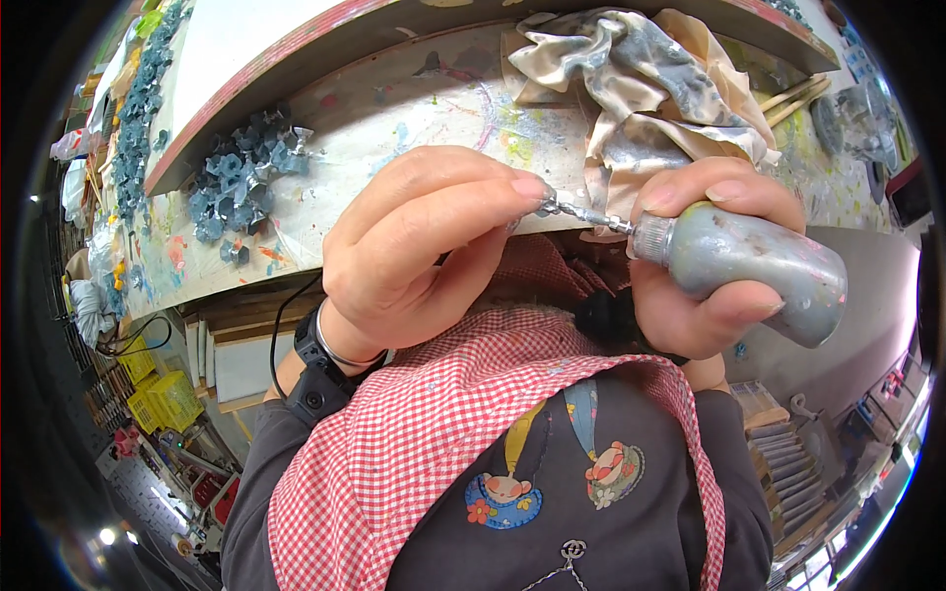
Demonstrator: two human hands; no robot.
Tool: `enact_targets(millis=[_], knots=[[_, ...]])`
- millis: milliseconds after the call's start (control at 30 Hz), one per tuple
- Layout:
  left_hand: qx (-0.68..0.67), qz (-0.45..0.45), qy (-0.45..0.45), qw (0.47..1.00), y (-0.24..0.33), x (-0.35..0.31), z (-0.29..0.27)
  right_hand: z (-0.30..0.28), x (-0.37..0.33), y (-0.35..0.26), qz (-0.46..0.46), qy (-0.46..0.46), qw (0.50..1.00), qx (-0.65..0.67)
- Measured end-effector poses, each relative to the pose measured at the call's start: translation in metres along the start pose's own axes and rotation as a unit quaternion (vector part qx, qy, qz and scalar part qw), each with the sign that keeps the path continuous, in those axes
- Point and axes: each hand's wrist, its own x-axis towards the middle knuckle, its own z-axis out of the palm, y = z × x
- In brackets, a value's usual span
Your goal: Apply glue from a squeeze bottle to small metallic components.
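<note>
At the far left, yellow crates [163, 394] sit low beside the workbench, with cables and clutter around them. Above them a heap of small blue-grey moulded pieces [236, 182] lies on the paint-stained table [414, 98], at the foot of a white board with a red edge [256, 59].

The left hand [424, 236] is raised in front of the table edge. Its thumb and forefinger are pinched together on a very small grey piece [545, 205]; the piece is mostly hidden by the fingertips, so its shape cannot be told. A black wristwatch [317, 369] and a thin metal bangle sit on that wrist, above a dark sleeve.

A thin metal bit [591, 217] bridges the two hands, its tip touching the small grey piece and its base entering a silver collar.

The right hand [705, 266] is closed around a grey, paint-smeared hand tool [754, 266], which lies nearly level with the bit pointing left. The fingers wrap its body, and the thumb lies along its top near the collar.

Behind the right hand a crumpled, grey-stained cloth [631, 89] lies on the table. Wooden sticks [793, 98] rest just right of it.

Below both hands is a red-and-white checked apron [443, 433] over a dark bib with cartoon figures.
</note>
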Motion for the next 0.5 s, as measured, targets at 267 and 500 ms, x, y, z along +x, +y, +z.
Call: enact_targets(millis=[267, 500], knots=[[-0.012, -0.033, -0.022, 0.999, 0.005, -0.003, -0.004, 0.003, -0.003, -0.001, 0.011, 0.050, 0.999, -0.009], [-0.045, -0.158, -0.015, 0.986, 0.011, -0.005, -0.005, 0.000, -0.004, 0.001, 0.005, 0.025, 1.000, 0.005]])
